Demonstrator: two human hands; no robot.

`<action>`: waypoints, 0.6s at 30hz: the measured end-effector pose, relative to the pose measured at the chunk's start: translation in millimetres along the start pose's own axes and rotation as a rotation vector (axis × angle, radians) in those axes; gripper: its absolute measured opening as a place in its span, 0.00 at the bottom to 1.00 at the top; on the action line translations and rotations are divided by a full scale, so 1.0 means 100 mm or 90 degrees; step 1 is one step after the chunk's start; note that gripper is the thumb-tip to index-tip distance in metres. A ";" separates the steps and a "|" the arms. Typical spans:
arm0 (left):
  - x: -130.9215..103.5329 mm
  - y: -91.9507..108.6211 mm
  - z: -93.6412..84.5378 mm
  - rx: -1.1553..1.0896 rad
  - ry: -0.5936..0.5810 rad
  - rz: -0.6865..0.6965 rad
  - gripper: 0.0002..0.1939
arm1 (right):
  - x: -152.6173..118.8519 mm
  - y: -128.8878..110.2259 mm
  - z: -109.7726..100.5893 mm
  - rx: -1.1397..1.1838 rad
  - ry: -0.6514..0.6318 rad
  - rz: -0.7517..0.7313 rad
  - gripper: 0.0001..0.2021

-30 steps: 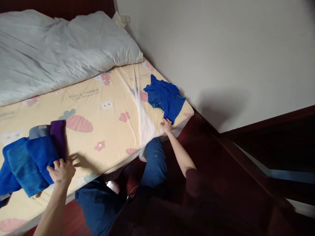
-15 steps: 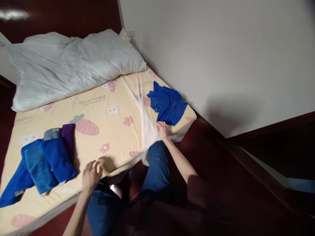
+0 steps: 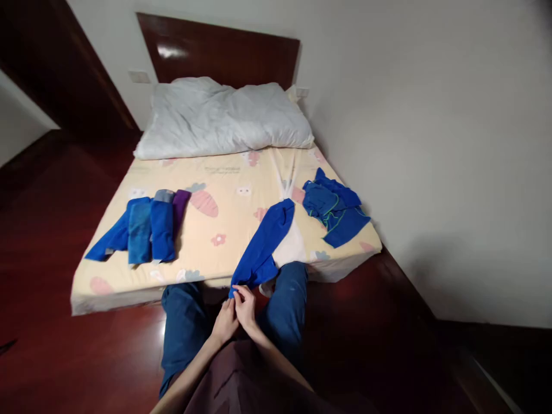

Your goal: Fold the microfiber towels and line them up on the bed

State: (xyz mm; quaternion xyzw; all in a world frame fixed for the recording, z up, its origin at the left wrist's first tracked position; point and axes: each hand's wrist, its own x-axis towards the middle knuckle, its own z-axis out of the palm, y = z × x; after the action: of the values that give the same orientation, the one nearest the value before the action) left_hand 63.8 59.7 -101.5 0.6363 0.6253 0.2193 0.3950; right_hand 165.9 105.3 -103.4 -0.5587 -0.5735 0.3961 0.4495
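Observation:
A blue cloth (image 3: 266, 238) stretches from the mattress over the bed's front edge to my lap. Its near end is pinched in my right hand (image 3: 245, 307), fingers closed. Right beside it, my left hand (image 3: 225, 323) is also closed at that end, its fingertips partly hidden. To the right lies a crumpled pile of blue cloths (image 3: 336, 210) with green edging. On the left sit several rolled or folded cloths (image 3: 150, 230) in blue, grey and purple, side by side.
The bed (image 3: 207, 224) has a yellow sheet with carrot and rabbit prints. A white pillow or quilt (image 3: 224, 121) lies before the dark headboard (image 3: 224, 52). A wall (image 3: 409, 144) runs along the right. My knees (image 3: 293, 287) are against the bed's front.
A blue cloth has come from the right pile to the front centre, into both hands. My hands have drawn together, and the pile is spread differently. The view has turned left.

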 end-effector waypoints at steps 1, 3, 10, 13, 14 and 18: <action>-0.05 -0.09 -0.02 -0.005 0.021 -0.008 0.19 | -0.06 -0.03 -0.03 0.027 -0.022 -0.020 0.16; -0.14 -0.23 -0.05 -0.030 0.072 -0.022 0.15 | -0.07 -0.09 -0.11 0.061 -0.076 -0.060 0.16; -0.20 -0.29 -0.20 -0.127 0.218 0.022 0.16 | -0.21 -0.09 -0.04 0.000 -0.199 -0.107 0.16; -0.20 -0.24 -0.27 -0.145 0.212 0.059 0.15 | -0.31 -0.08 0.03 -0.019 -0.189 -0.120 0.14; -0.21 -0.22 -0.29 -0.148 0.210 0.065 0.14 | -0.32 -0.10 0.03 -0.023 -0.185 -0.125 0.14; -0.25 -0.13 -0.32 -0.146 0.171 0.080 0.13 | -0.31 -0.22 -0.04 -0.066 -0.161 -0.149 0.11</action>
State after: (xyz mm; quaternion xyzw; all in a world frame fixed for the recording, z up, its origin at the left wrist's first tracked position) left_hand 27.7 41.6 -87.6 0.5898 0.6026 0.3961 0.3634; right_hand 162.5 72.9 -83.3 -0.4562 -0.7062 0.3778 0.3878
